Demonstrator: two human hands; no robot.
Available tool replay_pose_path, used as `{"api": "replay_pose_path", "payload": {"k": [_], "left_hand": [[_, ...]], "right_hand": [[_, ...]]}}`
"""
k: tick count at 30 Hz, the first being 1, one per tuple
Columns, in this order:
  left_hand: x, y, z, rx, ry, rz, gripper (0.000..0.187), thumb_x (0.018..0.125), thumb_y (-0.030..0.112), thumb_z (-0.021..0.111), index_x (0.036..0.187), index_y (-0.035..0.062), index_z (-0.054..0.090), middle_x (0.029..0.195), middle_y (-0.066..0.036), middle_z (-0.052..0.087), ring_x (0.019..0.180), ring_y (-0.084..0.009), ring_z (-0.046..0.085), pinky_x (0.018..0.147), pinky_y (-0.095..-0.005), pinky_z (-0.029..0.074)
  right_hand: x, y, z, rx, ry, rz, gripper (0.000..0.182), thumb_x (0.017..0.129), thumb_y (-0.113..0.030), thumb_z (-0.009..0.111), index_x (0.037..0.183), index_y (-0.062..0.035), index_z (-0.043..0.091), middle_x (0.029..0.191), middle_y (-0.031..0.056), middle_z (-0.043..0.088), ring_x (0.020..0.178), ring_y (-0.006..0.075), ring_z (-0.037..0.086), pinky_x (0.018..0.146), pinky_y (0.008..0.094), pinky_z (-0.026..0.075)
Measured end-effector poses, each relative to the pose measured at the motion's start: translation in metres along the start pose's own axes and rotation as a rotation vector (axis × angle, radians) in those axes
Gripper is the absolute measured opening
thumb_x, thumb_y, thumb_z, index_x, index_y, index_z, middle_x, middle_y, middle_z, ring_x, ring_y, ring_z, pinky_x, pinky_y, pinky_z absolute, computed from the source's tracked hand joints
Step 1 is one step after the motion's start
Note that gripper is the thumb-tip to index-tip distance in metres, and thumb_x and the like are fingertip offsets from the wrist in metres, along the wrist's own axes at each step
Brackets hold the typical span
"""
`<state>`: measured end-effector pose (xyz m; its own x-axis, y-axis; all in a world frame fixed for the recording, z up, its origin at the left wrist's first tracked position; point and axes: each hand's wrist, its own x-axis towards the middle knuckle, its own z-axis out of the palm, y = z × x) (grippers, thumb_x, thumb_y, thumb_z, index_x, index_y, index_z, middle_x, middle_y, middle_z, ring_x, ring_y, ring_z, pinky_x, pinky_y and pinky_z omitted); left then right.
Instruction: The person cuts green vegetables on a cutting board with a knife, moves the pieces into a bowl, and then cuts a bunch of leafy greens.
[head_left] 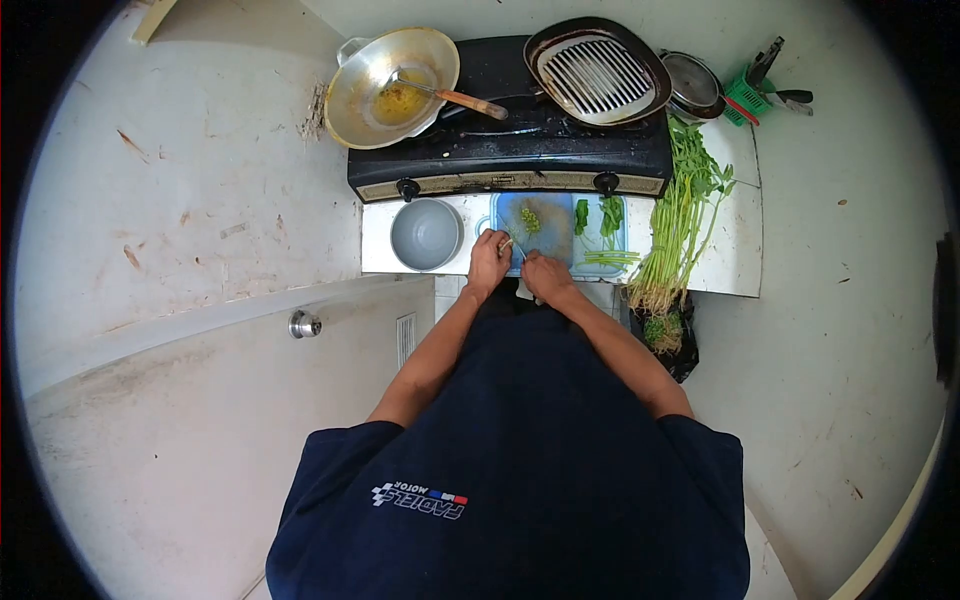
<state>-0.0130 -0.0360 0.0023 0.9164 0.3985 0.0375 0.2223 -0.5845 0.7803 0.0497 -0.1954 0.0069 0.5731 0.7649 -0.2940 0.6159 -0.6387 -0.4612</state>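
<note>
Closes left grip on short green stems, apparently steadying them against the knife clasped in right grip; keeps chopped greens near twelve o'clock on the cutting board, clear of the blade, with cut stalks at three, within reach.

- Bowl blocks you left of your left hand.
- Stove bars you ahead.
- Right of your right hand, leafy bundle; beyond it, bare surface.

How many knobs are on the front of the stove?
2. One knob is near the left end of the stove, in front of the wok; the other knob is toward the right end, in front of the grill pan.
</note>
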Motion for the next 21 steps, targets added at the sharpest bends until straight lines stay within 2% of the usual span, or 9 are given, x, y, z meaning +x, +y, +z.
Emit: {"api": "replay_pose_path", "payload": {"k": [8,11,14,17,21], "left_hand": [[-0.002,0.000,-0.003,0.003,-0.005,0.020,0.012,0.084,0.000,0.069,0.095,-0.0006,0.066,0.088,-0.017,0.059,0.076,-0.0365,0.062,0.069,-0.0441,0.051],[-0.002,0.001,-0.005,0.035,-0.010,0.026,0.013,0.087,0.001,0.069,0.099,-0.0014,0.068,0.091,-0.017,0.062,0.075,-0.0309,0.067,0.068,-0.0402,0.054],[-0.002,-0.006,-0.001,0.040,0.009,0.035,0.011,0.088,0.001,0.070,0.099,-0.0012,0.068,0.091,-0.017,0.062,0.074,-0.0316,0.067,0.068,-0.0404,0.054],[-0.002,0.000,-0.002,-0.008,0.020,0.008,0.009,0.087,0.000,0.071,0.096,-0.0001,0.067,0.088,-0.017,0.060,0.078,-0.0369,0.063,0.070,-0.0446,0.051],[-0.002,-0.001,-0.002,-0.018,0.034,0.044,0.007,0.089,0.000,0.069,0.096,-0.0006,0.068,0.089,-0.017,0.061,0.077,-0.0356,0.064,0.070,-0.0433,0.052]], "right_hand": [[-0.006,0.001,-0.005,0.036,0.023,0.003,0.029,0.101,-0.022,0.051,0.099,0.0046,0.063,0.089,0.0242,0.075,0.084,0.0396,0.076,0.075,0.0513,0.060],[-0.007,-0.001,-0.005,0.022,0.013,0.007,0.032,0.102,-0.025,0.051,0.098,0.0041,0.062,0.089,0.0247,0.074,0.084,0.0403,0.075,0.076,0.0515,0.060],[-0.010,-0.003,-0.011,0.064,0.009,0.021,0.031,0.102,-0.025,0.051,0.099,0.0044,0.062,0.088,0.0256,0.074,0.083,0.0406,0.075,0.076,0.0508,0.060],[-0.010,-0.001,-0.007,0.055,0.000,0.022,0.031,0.102,-0.024,0.050,0.100,0.0046,0.062,0.088,0.0265,0.074,0.083,0.0409,0.075,0.076,0.0498,0.060],[-0.005,-0.003,-0.007,0.046,-0.004,0.012,0.030,0.101,-0.023,0.051,0.101,0.0050,0.062,0.089,0.0269,0.074,0.083,0.0408,0.075,0.075,0.0498,0.060]]}}
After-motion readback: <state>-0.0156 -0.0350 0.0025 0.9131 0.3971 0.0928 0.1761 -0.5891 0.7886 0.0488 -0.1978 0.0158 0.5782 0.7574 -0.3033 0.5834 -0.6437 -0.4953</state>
